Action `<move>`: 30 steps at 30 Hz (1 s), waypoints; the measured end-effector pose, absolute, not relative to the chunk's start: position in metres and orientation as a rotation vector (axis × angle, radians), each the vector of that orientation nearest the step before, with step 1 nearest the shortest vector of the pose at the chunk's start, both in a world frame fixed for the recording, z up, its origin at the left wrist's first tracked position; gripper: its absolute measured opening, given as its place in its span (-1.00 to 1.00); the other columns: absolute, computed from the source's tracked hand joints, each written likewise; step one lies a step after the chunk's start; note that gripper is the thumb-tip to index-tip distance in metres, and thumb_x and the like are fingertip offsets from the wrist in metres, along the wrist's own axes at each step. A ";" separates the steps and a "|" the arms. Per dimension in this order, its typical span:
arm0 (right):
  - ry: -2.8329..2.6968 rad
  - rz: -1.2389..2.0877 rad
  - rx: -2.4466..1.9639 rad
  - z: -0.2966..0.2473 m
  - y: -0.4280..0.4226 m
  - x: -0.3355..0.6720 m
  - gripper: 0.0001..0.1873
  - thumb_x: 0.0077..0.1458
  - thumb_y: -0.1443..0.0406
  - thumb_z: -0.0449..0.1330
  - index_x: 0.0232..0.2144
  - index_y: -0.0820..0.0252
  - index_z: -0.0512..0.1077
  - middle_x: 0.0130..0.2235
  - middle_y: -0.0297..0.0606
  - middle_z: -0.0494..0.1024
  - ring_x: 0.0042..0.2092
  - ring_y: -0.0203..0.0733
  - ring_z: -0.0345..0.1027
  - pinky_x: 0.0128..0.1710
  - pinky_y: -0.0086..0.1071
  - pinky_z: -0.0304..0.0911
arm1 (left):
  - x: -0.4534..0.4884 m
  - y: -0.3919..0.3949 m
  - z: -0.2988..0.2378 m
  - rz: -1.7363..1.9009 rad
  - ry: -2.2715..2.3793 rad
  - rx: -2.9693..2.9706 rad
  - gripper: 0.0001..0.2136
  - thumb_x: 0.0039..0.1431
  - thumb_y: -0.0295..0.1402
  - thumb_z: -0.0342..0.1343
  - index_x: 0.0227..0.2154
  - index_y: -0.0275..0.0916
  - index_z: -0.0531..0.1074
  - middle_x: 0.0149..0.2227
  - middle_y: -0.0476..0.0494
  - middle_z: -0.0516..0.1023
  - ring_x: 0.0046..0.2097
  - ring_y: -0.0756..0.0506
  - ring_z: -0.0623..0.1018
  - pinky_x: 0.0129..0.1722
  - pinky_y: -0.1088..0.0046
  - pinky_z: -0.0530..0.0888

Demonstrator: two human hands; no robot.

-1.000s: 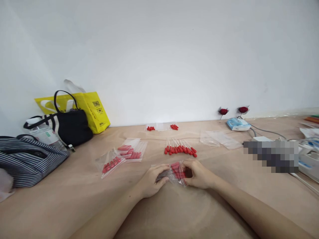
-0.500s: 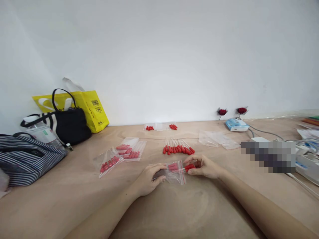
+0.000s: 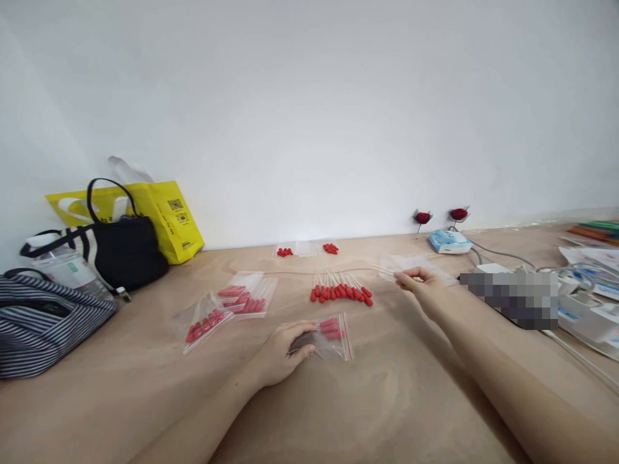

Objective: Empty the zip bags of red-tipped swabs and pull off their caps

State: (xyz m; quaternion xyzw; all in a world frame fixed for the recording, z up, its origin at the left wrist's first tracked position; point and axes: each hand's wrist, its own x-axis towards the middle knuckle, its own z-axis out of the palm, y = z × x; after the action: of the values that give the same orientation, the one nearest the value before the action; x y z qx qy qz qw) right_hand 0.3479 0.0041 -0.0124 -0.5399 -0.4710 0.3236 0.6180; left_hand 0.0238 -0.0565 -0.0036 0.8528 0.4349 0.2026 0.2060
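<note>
My left hand (image 3: 285, 348) is closed on the left end of a clear zip bag (image 3: 331, 351), its thumb towards me and fingers on the far side. Inside the bag lie several red-headed sticks (image 3: 331, 328), heads towards the red-lined mouth on the right. My right hand (image 3: 418, 282) is raised to the right of a fanned row of red-headed sticks (image 3: 345, 291). Its fingertips pinch thin pale sticks (image 3: 385, 272) that point left; their other ends are hidden by the fingers. Behind that hand lie flat clear bags (image 3: 403, 261).
Filled zip bags (image 3: 251, 305) overlap at left, and two more with red heads (image 3: 284, 252) lie by the wall. A striped bag (image 3: 53, 319), black handbag (image 3: 128, 248) and yellow bag (image 3: 178, 225) stand far left. At right are a blue pack (image 3: 449, 241), cables and a power strip (image 3: 592, 322).
My right hand has moved away from the bag's mouth, right and farther back, with thin sticks now showing from its fingers. My left hand stays on the bag. The view has shifted slightly.
</note>
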 end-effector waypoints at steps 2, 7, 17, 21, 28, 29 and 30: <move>-1.131 0.610 -1.336 -0.021 0.007 0.331 -0.66 -0.31 0.07 0.25 -0.57 0.24 0.36 -0.54 -0.27 0.46 -0.47 -0.25 0.32 -0.46 -0.40 0.21 | 0.024 -0.057 -0.003 0.560 1.217 2.376 -0.70 0.04 -0.35 0.00 -0.12 -0.16 0.34 -0.03 -0.07 0.40 -0.01 -0.08 0.38 0.00 0.35 0.29; -1.303 0.455 -1.444 -0.034 0.018 0.304 -0.67 -0.20 0.07 0.15 -0.48 0.23 0.39 -0.42 -0.20 0.49 -0.42 -0.21 0.35 -0.42 -0.37 0.24 | 0.024 -0.057 -0.004 0.585 1.194 2.371 -0.70 0.04 -0.35 0.00 -0.12 -0.17 0.33 -0.03 -0.08 0.40 -0.02 -0.08 0.38 0.00 0.36 0.28; -1.582 0.360 -1.506 -0.045 0.018 0.304 -0.67 -0.17 0.11 0.15 -0.39 0.23 0.43 -0.37 -0.20 0.46 -0.36 -0.19 0.34 -0.32 -0.32 0.23 | 0.025 -0.058 -0.002 0.557 1.200 2.380 -0.71 0.05 -0.37 0.00 -0.11 -0.16 0.32 -0.02 -0.08 0.38 0.00 -0.08 0.37 0.00 0.34 0.27; -1.652 0.315 -1.473 -0.044 0.015 0.303 -0.70 -0.11 0.18 0.12 -0.32 0.24 0.41 -0.32 -0.18 0.45 -0.34 -0.20 0.34 -0.29 -0.31 0.25 | 0.026 -0.060 0.001 0.548 1.209 2.381 -0.70 0.04 -0.37 0.01 -0.11 -0.17 0.32 -0.02 -0.08 0.38 0.00 -0.08 0.37 0.01 0.35 0.27; -1.676 0.343 -1.307 -0.041 0.008 0.297 -0.74 -0.07 0.23 0.09 -0.29 0.24 0.37 -0.28 -0.18 0.40 -0.35 -0.25 0.36 -0.31 -0.35 0.31 | 0.025 -0.059 -0.001 0.553 1.207 2.384 -0.70 0.06 -0.33 0.00 -0.11 -0.18 0.32 -0.02 -0.10 0.39 -0.01 -0.09 0.37 0.00 0.33 0.28; -1.664 0.354 -1.297 -0.040 0.007 0.296 -0.74 -0.08 0.22 0.10 -0.30 0.23 0.36 -0.29 -0.18 0.39 -0.35 -0.25 0.36 -0.32 -0.35 0.32 | 0.025 -0.059 -0.001 0.555 1.204 2.384 -0.70 0.06 -0.33 0.00 -0.11 -0.17 0.32 -0.02 -0.10 0.39 0.00 -0.09 0.37 0.00 0.32 0.27; -1.650 0.363 -1.290 -0.040 0.007 0.296 -0.74 -0.07 0.21 0.10 -0.30 0.22 0.36 -0.29 -0.18 0.38 -0.35 -0.25 0.35 -0.33 -0.35 0.32 | 0.024 -0.059 -0.002 0.555 1.203 2.383 -0.70 0.06 -0.33 0.00 -0.11 -0.17 0.32 -0.02 -0.10 0.38 0.00 -0.09 0.37 0.00 0.32 0.27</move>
State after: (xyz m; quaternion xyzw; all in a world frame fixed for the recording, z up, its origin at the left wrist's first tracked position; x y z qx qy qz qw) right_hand 0.2963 0.0067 -0.0397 -0.5301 -0.6782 0.1492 0.4865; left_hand 0.0245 -0.0588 -0.0017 0.8552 0.4318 0.1992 0.2059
